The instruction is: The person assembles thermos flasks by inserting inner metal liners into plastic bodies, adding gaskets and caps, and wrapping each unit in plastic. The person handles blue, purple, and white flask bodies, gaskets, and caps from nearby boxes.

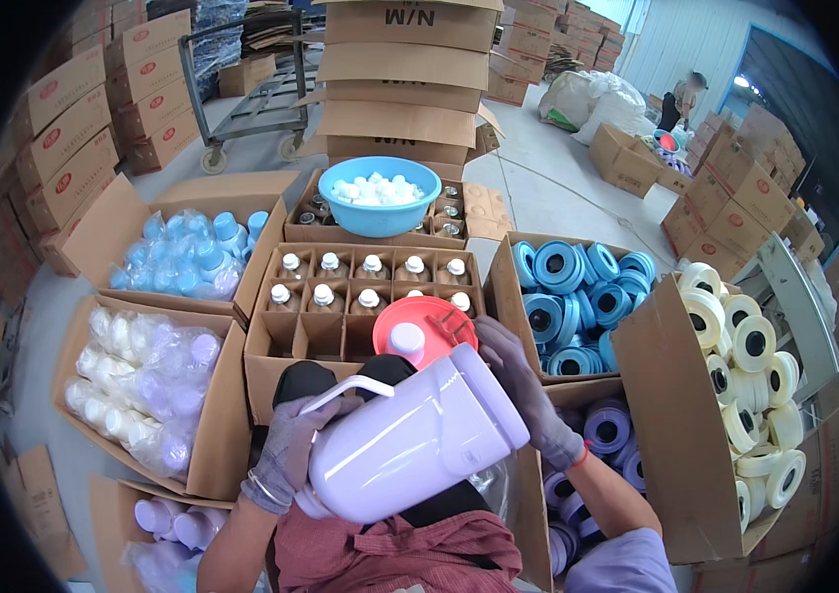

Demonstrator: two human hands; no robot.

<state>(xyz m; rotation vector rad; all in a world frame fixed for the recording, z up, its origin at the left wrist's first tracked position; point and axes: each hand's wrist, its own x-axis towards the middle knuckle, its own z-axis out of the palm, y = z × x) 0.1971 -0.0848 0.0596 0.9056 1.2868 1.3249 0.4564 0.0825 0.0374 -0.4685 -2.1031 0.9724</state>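
Observation:
A lavender vacuum jug (409,435) lies tilted across my lap, its wide ringed end up toward the right. My gloved left hand (306,435) is closed round the jug's lower left part, beside its pale handle (350,390). At the wide end, my gloved right hand (528,390) holds the ring (490,395) from the far right side, its fingers partly hidden behind it. Just beyond the jug is a coral-red round dish (395,321) with a white cap (405,341) and some thin brownish pieces on it.
Ahead, a divided carton (315,341) holds several white-capped bottles. Behind it, a blue basin (380,212) contains white caps. Open cartons of blue parts (563,282), cream parts (750,346) and purple parts (607,425) stand right; bagged jug bodies (142,385) fill cartons left.

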